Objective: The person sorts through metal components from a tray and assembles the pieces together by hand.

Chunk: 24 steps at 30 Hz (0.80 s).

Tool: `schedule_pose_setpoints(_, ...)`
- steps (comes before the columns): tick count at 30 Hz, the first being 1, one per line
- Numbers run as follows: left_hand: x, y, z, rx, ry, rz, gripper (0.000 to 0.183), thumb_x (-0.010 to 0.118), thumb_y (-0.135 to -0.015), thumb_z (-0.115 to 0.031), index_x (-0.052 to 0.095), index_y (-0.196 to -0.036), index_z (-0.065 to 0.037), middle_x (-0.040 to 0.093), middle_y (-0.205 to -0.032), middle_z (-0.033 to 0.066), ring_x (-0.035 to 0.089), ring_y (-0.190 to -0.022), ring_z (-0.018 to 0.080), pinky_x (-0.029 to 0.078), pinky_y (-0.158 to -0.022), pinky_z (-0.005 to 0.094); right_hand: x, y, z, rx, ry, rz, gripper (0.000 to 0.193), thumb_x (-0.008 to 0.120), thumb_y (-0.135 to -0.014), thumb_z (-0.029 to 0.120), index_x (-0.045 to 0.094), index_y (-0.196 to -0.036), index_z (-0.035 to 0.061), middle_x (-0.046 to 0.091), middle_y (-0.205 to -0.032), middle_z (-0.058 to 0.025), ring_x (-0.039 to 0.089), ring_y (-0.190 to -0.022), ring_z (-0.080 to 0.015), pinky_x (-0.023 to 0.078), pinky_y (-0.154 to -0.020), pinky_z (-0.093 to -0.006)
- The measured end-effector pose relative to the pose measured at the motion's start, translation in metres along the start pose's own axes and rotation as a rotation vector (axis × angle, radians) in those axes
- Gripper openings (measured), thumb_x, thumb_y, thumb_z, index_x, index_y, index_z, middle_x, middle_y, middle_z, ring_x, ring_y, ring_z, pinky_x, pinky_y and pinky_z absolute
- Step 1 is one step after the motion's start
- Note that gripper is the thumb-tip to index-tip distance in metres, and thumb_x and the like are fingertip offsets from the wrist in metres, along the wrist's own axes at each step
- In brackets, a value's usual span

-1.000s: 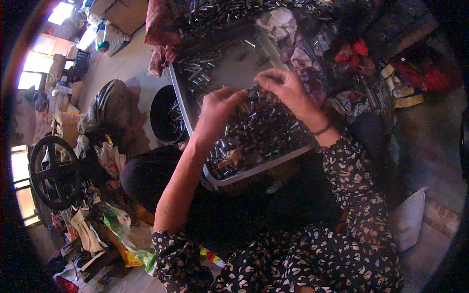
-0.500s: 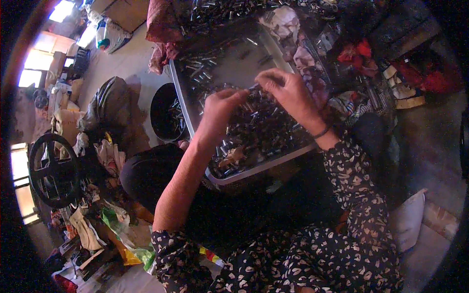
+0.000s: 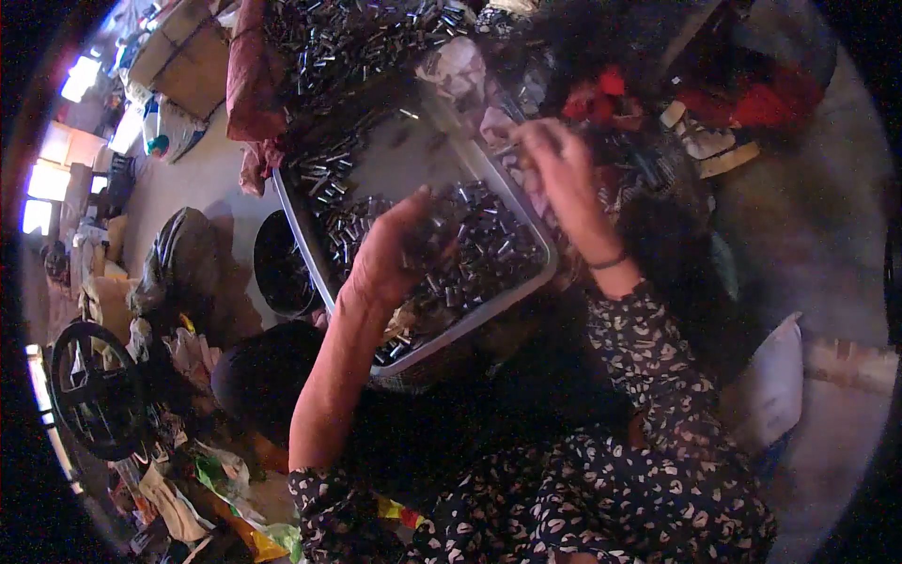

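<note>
Both hands have parted since the earlier frame: the right hand (image 3: 562, 169) has swung out to the tub's right rim, the left hand (image 3: 385, 249) has turned over above its middle, and the whole view has shifted. The left fingers are curled, thumb raised, with dark blur beside them; whether they grasp anything I cannot tell. The right fingers are bent and smeared by motion, their contents equally unclear. Small metal cylinders (image 3: 489, 249) lie loose in the pale-rimmed plastic tub (image 3: 460, 324), thick toward its near side and along its left, while part of its bottom shows bare toward the far end. Beyond the tub spreads another heap of cylinders (image 3: 357, 42). Left of the tub are a black bucket (image 3: 272, 273), a grey sack (image 3: 183, 254) on the pale floor (image 3: 169, 179) and, farther off, a dark spoked wheel (image 3: 91, 383) and bright windows (image 3: 47, 183). Right of the tub lies red cloth (image 3: 601, 99) amid dim clutter.
</note>
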<state>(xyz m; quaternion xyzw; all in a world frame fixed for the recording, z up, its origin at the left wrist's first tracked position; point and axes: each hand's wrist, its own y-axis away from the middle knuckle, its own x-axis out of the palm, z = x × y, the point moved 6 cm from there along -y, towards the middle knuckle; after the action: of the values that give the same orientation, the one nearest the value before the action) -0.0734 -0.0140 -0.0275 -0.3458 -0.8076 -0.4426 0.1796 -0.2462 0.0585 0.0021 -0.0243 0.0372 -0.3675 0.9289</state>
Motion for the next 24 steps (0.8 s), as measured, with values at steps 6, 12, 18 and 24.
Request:
schedule_pose_setpoints(6, 0.021, -0.033, 0.017, 0.022, 0.047, 0.111, 0.021, 0.054, -0.079, -0.024, 0.054, -0.089, -0.005, 0.059, -0.084, 0.0083, 0.057, -0.077, 0.0195, 0.050, -0.069, 0.0330, -0.026, -0.013, -0.016, -0.614, 0.739, -0.013, 0.017, 0.049, -0.081, 0.017, 0.050, -0.086, 0.0000, 0.052, -0.067, -0.0210, 0.050, -0.062, -0.0393, 0.040, -0.050, -0.0349)
schedule_pose_setpoints(12, 0.040, -0.044, 0.015, 0.174, -0.344, 0.117, 0.031, 0.054, -0.080, -0.023, 0.054, -0.098, 0.002, 0.055, -0.076, 0.0052, 0.054, -0.065, 0.0122, 0.043, -0.058, 0.0231, -0.020, -0.004, -0.012, -0.005, 0.216, 0.128, 0.025, 0.049, -0.083, 0.027, 0.056, -0.079, 0.0025, 0.053, -0.057, -0.0041, 0.049, -0.051, -0.0128, 0.038, -0.046, -0.0241)
schedule_pose_setpoints(18, 0.056, -0.035, 0.007, 0.307, -0.598, 0.040, 0.026, 0.059, -0.076, -0.018, 0.058, -0.092, 0.002, 0.055, -0.070, 0.0046, 0.053, -0.061, 0.0111, 0.041, -0.054, 0.0208, -0.007, 0.009, -0.013, -0.025, 0.099, 0.144, 0.022, 0.049, -0.083, 0.024, 0.058, -0.082, 0.0033, 0.054, -0.064, 0.0017, 0.045, -0.056, -0.0041, 0.037, -0.051, -0.0202)
schedule_pose_setpoints(24, 0.055, -0.033, 0.011, 0.284, -0.759, 0.032, 0.023, 0.055, -0.074, -0.018, 0.059, -0.089, 0.000, 0.056, -0.071, 0.0036, 0.052, -0.060, 0.0101, 0.040, -0.052, 0.0215, -0.032, 0.028, 0.022, -0.472, 0.482, -0.008, 0.018, 0.053, -0.079, 0.014, 0.053, -0.092, 0.0019, 0.055, -0.082, -0.0112, 0.054, -0.071, -0.0250, 0.043, -0.065, -0.0317)
